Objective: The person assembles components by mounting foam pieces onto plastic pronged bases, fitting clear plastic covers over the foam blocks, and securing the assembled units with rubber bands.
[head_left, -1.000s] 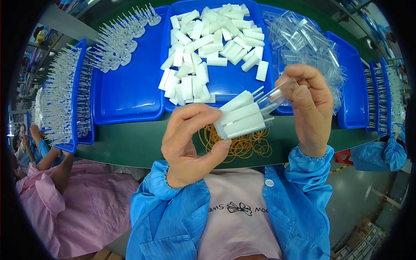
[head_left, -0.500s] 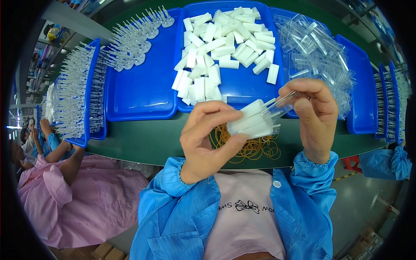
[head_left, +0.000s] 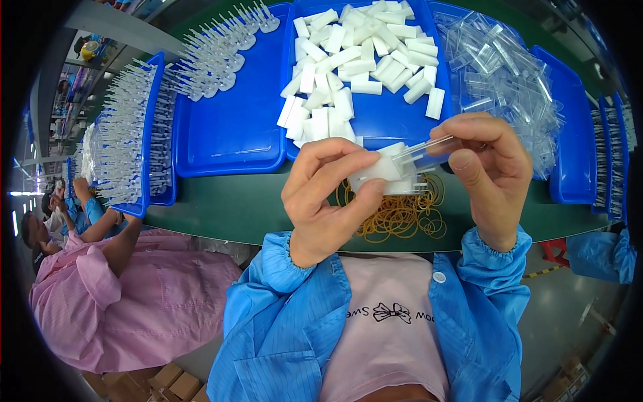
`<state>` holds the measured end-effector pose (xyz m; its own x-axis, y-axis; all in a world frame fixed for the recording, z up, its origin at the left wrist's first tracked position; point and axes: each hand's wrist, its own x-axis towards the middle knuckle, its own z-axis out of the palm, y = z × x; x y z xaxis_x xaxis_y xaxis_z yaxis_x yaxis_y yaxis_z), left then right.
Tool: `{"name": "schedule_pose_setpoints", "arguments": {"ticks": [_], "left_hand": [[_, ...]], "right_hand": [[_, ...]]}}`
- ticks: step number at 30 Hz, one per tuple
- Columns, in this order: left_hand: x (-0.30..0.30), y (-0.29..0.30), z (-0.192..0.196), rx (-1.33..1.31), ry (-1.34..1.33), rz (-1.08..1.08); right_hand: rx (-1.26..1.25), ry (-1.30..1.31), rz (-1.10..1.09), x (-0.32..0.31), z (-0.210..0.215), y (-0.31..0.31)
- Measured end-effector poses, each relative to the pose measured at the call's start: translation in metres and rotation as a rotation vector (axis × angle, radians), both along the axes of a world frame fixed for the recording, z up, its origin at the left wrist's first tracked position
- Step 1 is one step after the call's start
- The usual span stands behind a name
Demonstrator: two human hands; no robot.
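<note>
In front of my chest, my left hand (head_left: 325, 204) pinches a white plastic block assembly (head_left: 383, 173) between thumb and fingers. Thin translucent prongs stick out of its right side. My right hand (head_left: 494, 177) grips a clear plastic sleeve (head_left: 439, 147) by its outer end, thumb below and fingers above. The sleeve's near end meets the prongs at the block's upper right; how far it overlaps them is hard to see. Below the hands lies a heap of tan rubber bands (head_left: 408, 218) on the green table (head_left: 221, 211).
A blue tray (head_left: 402, 124) of loose white blocks stands ahead. Left of it, another blue tray (head_left: 228, 127) carries pronged translucent parts (head_left: 207, 63) at its back. Clear plastic pieces (head_left: 499, 80) pile up at right. A person in pink (head_left: 147, 295) sits at my left.
The whole view has shifted slightly, with the trays now a little higher and further right. The clear sleeve sits slightly closer to the white block; both hands keep their grips.
</note>
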<state>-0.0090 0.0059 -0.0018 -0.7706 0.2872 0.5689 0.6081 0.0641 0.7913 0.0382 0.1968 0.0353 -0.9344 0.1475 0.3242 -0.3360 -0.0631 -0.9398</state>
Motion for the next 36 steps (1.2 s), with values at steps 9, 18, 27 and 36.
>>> {"name": "schedule_pose_setpoints", "arguments": {"ticks": [9, 18, 27, 36], "left_hand": [[0.001, -0.003, 0.003, -0.123, -0.016, 0.078], [0.006, -0.001, 0.005, -0.040, -0.074, 0.032], [0.007, -0.007, 0.017, 0.049, -0.524, -0.282], [0.003, -0.012, 0.010, 0.285, -0.954, -0.671]], "right_hand": [[0.195, 0.018, -0.089, 0.005, 0.000, -0.005], [0.306, 0.260, -0.179, 0.008, -0.007, -0.007], [0.361, 0.360, -0.155, 0.015, -0.004, -0.006], [0.275, 0.299, -0.129, 0.026, 0.001, -0.013]]}}
